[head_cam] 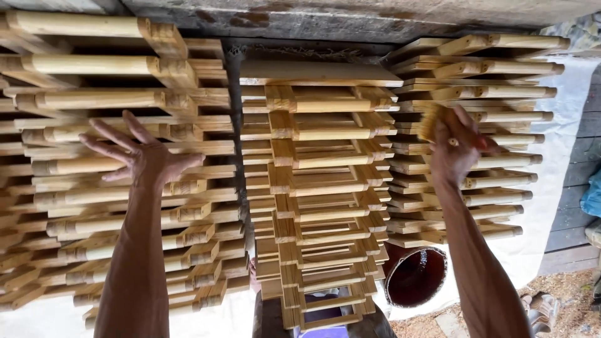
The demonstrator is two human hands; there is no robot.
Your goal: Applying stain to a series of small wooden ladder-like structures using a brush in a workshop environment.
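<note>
My left hand [141,153] is spread open in front of the left stack of pale wooden frames [113,181], fingers apart, holding nothing. My right hand [460,144] is closed around a small yellowish block [432,122], which looks like a sponge or sanding pad, pressed near the left edge of the right stack of wooden frames [494,144]. Between my arms rises a middle stack of wooden frames [319,188]. The frames are flat, light-coloured, with jointed corners.
A dark red bucket [416,275] stands on the ground below the right stack. White sheeting [551,188] lies under the stacks. Sawdust [563,294] covers the ground at the lower right, by grey planks [576,188]. A rough concrete wall [350,19] runs behind.
</note>
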